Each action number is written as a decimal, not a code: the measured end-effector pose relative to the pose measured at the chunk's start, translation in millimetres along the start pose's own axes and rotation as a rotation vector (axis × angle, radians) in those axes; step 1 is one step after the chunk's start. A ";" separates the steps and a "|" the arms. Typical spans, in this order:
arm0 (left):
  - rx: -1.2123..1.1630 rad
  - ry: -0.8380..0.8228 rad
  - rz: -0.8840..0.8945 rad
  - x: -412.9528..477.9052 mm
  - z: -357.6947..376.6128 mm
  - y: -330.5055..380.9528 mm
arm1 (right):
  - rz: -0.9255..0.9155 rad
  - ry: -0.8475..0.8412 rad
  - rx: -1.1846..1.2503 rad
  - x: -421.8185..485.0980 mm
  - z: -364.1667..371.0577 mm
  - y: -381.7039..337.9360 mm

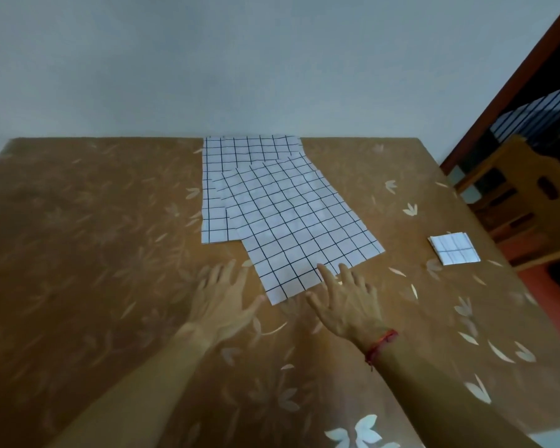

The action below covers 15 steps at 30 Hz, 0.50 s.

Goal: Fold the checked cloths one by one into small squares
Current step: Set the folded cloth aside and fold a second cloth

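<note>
A stack of white cloths with black checks lies flat at the middle back of the table. The top cloth [299, 221] is turned askew, and its near corner points toward me. Under it, a straighter cloth [220, 176] shows at the left and back. My right hand [346, 302] stretches out with straight fingers, and its fingertips touch the near edge of the top cloth. My left hand [222, 297] is spread flat just left of that corner, thumb close to the cloth. A small folded checked square [454, 252] lies at the right.
The table [94, 240] has a brown covering with a pale leaf print and runs back to a plain wall. A wooden chair [524, 202] stands beyond the right edge, near a dark doorway. A red thread circles my right wrist.
</note>
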State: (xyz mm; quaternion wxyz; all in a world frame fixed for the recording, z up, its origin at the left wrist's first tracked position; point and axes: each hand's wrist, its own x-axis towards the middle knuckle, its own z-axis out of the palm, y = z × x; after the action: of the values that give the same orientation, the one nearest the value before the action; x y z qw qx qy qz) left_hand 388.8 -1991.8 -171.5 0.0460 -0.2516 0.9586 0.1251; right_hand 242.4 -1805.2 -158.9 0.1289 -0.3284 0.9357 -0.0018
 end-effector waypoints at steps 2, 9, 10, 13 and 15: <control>0.018 0.005 0.019 15.4 13.1 1.8 | 0.011 -0.004 0.003 14.2 11.0 6.1; -0.009 0.014 0.118 66.9 61.9 19.8 | 0.044 0.016 0.044 67.3 50.6 29.1; 0.005 0.016 0.133 72.9 71.0 21.6 | 0.047 0.017 0.053 72.5 56.7 32.0; 0.004 0.043 0.182 84.7 90.7 28.4 | 0.033 0.027 0.080 85.0 70.2 36.8; -0.027 0.044 0.193 88.1 100.9 32.3 | 0.000 0.050 0.082 91.5 79.5 38.8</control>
State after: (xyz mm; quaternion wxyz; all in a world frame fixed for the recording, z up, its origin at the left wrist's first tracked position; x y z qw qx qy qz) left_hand 298.8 -1979.6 -275.1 0.0091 -0.1614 0.9774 0.1364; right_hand 169.2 -1824.6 -261.1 0.1189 -0.3227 0.9378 -0.0483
